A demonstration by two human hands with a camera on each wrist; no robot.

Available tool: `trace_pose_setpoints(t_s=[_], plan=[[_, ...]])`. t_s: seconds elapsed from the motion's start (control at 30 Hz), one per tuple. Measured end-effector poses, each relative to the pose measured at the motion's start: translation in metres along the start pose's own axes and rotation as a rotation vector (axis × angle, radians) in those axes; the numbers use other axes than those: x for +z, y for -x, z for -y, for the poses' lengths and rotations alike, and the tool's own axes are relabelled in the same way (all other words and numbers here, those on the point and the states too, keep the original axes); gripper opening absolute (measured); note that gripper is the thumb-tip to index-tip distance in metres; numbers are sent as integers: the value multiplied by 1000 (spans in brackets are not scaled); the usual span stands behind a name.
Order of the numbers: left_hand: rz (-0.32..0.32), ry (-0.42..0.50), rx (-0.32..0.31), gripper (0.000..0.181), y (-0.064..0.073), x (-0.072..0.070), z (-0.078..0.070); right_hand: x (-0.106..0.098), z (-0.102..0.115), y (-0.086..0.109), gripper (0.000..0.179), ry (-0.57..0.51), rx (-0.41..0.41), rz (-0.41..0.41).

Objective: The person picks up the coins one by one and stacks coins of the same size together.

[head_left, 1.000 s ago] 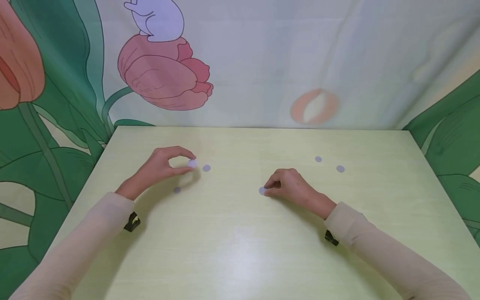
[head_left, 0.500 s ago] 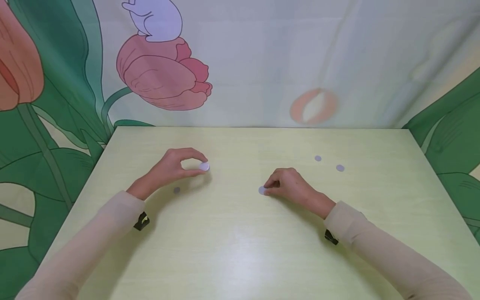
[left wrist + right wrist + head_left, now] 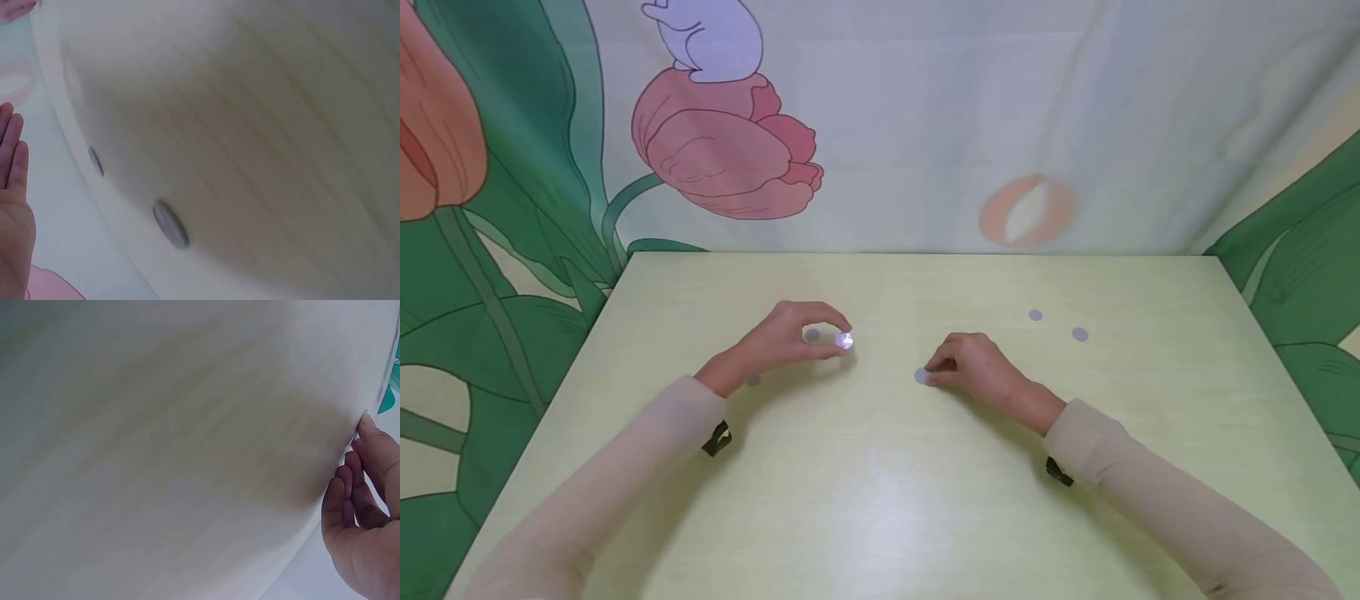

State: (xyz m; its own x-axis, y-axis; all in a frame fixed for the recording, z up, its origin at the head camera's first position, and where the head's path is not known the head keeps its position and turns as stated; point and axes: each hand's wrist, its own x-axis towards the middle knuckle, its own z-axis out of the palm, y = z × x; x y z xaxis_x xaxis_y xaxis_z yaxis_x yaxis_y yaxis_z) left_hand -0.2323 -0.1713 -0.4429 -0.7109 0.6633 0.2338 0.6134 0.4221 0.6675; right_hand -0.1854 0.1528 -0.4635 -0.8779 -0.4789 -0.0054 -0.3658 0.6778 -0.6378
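My left hand [image 3: 793, 336] pinches a small shiny round disc [image 3: 845, 340] between thumb and fingertip, a little above the table, left of centre. My right hand [image 3: 981, 372] is low at the table's middle, thumb and forefinger pinching the edge of a flat grey-violet disc [image 3: 921, 376]; its other fingers are curled in. The two discs are a short gap apart. In the left wrist view the left hand [image 3: 14, 219] shows only at the edge, and its disc is out of sight. The right hand [image 3: 369, 506] touches the tabletop in the right wrist view.
Behind the left thumb and fingers lies another disc [image 3: 812, 335], and one more disc [image 3: 753, 380] sits in the left arm's shadow. Two discs, a farther one [image 3: 1035, 315] and a nearer one [image 3: 1080, 334], lie at back right. A printed curtain [image 3: 895, 125] hangs behind the pale table [image 3: 880, 500].
My left hand has carried its pinched disc rightward, passing over a disc lying on the table, toward the right hand. The right hand has hardly moved and keeps its pinch.
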Motion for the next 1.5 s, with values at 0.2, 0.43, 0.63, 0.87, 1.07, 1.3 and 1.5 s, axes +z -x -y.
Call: trace_pose_setpoints(t_s=[0.2,0.43,0.63,0.87,1.07,1.3,1.5], plan=[[39,29,-1,26,-6,10,-4,-1,0,0,15,11,-16,-2],[78,-13,34,27,-15,21,-11,-1,1,-1,15,25,-33,-11],[93,-36,16,25,-23,33,-16,-1,1,-1,14,32,-56,-17],[107,-71,-28,25,-32,48,-27,-2,1,-1,12,30,-60,-11],[130,-99,-61,24,-38,57,-42,-1,-1,-2,13,33,-58,-15],[177,-116,-95,24,-43,65,-49,0,-1,-1,12,35,-63,-21],[201,-126,-113,24,-47,70,-50,-1,1,-1,11,31,-67,-21]])
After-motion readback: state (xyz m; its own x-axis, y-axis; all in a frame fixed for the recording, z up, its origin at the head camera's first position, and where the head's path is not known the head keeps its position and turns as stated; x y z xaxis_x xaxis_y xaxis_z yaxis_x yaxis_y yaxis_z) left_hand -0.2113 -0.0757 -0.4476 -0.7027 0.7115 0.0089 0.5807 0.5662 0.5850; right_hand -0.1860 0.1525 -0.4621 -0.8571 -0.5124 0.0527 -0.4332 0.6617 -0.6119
